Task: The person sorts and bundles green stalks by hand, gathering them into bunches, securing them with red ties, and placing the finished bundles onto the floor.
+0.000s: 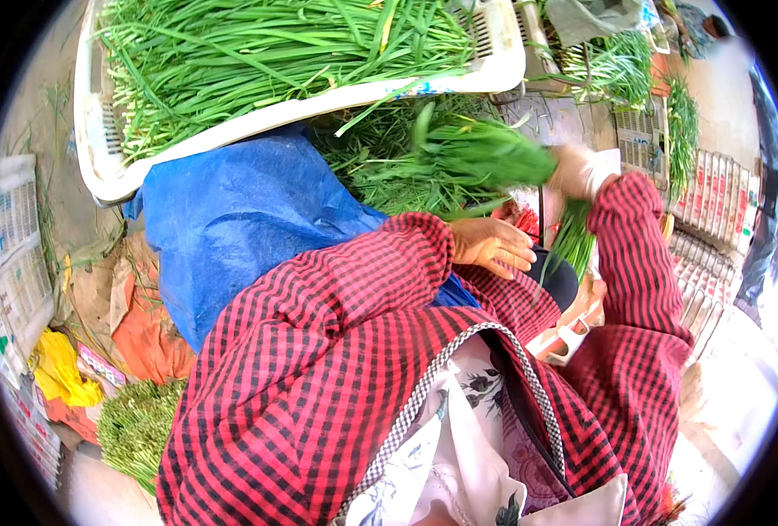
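A bunch of long green garlic chives (485,156) is gripped in my right hand (575,171), out to the right. Its leafy part stretches left, smeared by motion, while more green stalks (573,238) hang below the fist. My left hand (494,245) is apart from the bunch, lower and to its left, with fingers stretched out and nothing held. Beneath the bunch lies a heap of loose green leaves (389,180). A white plastic crate (301,107) piled with more chives (284,44) stands in front of me.
Blue plastic sheeting (240,206) covers my lap below the crate. Stacked newspaper bundles (713,197) stand at the right, near more chives (621,70). A yellow bag (64,368) and a bundle of green stalks (142,425) lie at lower left. A pale plastic basket (573,337) sits beside my right arm.
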The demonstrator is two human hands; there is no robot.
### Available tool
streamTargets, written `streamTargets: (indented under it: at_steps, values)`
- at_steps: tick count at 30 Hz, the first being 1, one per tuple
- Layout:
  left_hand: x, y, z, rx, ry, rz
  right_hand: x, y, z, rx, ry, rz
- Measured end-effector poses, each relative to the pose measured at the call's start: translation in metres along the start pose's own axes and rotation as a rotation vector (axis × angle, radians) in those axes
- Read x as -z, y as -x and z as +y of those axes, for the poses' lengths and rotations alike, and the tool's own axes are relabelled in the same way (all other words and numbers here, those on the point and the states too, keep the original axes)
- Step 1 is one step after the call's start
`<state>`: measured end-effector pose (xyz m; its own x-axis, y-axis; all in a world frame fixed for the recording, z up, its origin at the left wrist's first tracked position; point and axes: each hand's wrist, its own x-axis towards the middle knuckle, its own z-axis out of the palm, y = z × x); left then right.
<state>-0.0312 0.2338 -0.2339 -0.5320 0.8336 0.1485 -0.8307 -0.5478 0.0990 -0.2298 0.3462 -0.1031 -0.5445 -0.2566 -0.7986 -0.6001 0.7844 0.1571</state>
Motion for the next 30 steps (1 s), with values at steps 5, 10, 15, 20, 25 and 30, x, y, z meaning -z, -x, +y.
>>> streamTargets:
  at_steps: [5,10,15,20,25,30]
  values:
    - [-0.007,0.012,0.021,-0.117,0.146,0.291,0.014,0.061,-0.053,-0.096,-0.232,0.064]
    - [-0.019,0.0,0.031,-0.348,0.235,0.4,-0.088,0.085,-0.113,-0.186,-0.363,0.398]
    - [0.033,0.008,0.002,-0.102,0.196,0.954,-0.148,0.086,-0.162,-0.106,-0.52,0.494]
    - [0.006,0.018,0.018,-0.162,-0.011,0.906,-0.17,0.1,-0.135,0.178,-0.975,0.699]
    - [-0.059,0.029,0.025,-0.234,-0.481,0.912,-0.209,0.064,-0.106,0.63,-2.286,0.164]
    - [-0.122,0.043,0.018,-0.342,-0.969,0.815,-0.128,0.046,-0.127,0.829,-2.648,0.428]
